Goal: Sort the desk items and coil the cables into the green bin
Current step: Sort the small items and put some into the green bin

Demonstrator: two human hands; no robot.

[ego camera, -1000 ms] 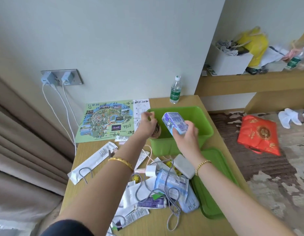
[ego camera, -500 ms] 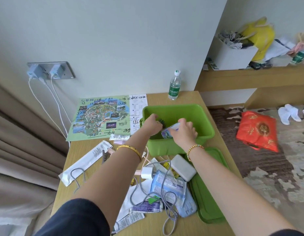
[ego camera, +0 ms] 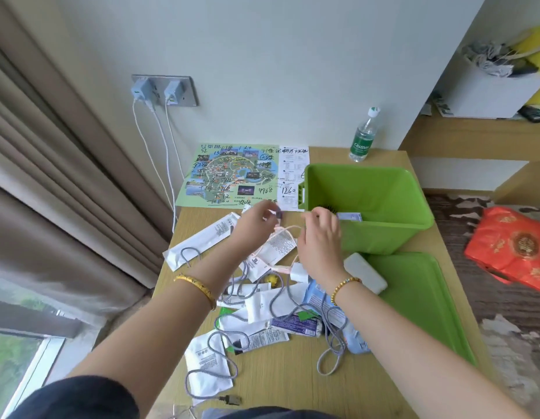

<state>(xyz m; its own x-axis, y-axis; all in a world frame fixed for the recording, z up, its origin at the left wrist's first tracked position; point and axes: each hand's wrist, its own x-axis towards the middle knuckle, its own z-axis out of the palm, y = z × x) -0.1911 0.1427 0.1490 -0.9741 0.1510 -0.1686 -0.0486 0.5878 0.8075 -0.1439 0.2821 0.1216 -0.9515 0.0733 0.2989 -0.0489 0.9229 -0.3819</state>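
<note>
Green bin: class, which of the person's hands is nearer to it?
Right. The right hand overlaps the green bin's near-left corner, pinching a pink cable. The left hand is further left, over the desk, pinching the cable's other end.

We wear a gold bangle [ego camera: 196, 284] on our left wrist, a bead bracelet [ego camera: 344, 285] on our right, and dark sleeves [ego camera: 78, 397].

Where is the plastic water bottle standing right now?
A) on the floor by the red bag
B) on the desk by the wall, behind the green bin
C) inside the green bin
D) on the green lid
B: the water bottle stands upright on the desk at the wall, behind the green bin, apart from it, not on the green lid or the floor.
</note>
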